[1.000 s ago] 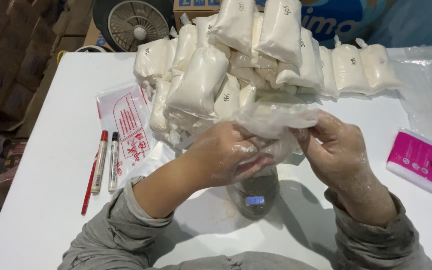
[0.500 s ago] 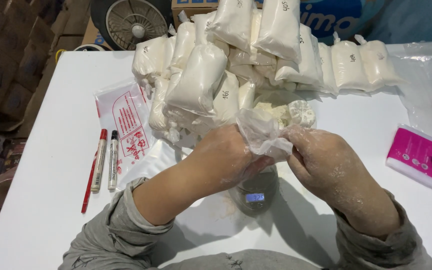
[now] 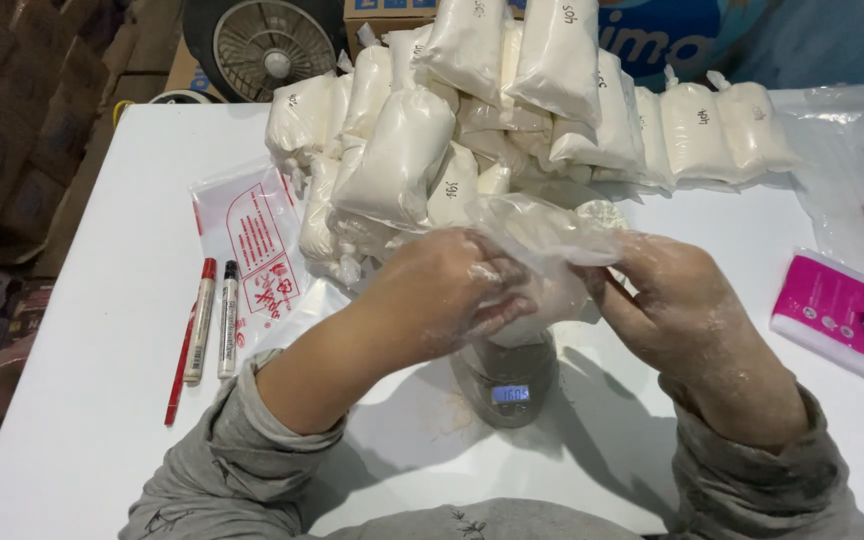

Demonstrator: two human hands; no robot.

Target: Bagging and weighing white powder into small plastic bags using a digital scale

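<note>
Head view: left hand (image 3: 452, 290) and right hand (image 3: 677, 310), both dusted white, pinch the crinkled top of a thin clear bag (image 3: 542, 250) of white powder resting on a small digital scale (image 3: 507, 380), steadying it. Behind, a pile of filled bags (image 3: 472, 110); beside, two markers (image 3: 214, 318).

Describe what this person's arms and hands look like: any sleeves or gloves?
No gloves: the left hand and right hand are bare and dusted with white powder. Grey long sleeves are pushed up the forearms, with small dark markings on the fabric.
</note>
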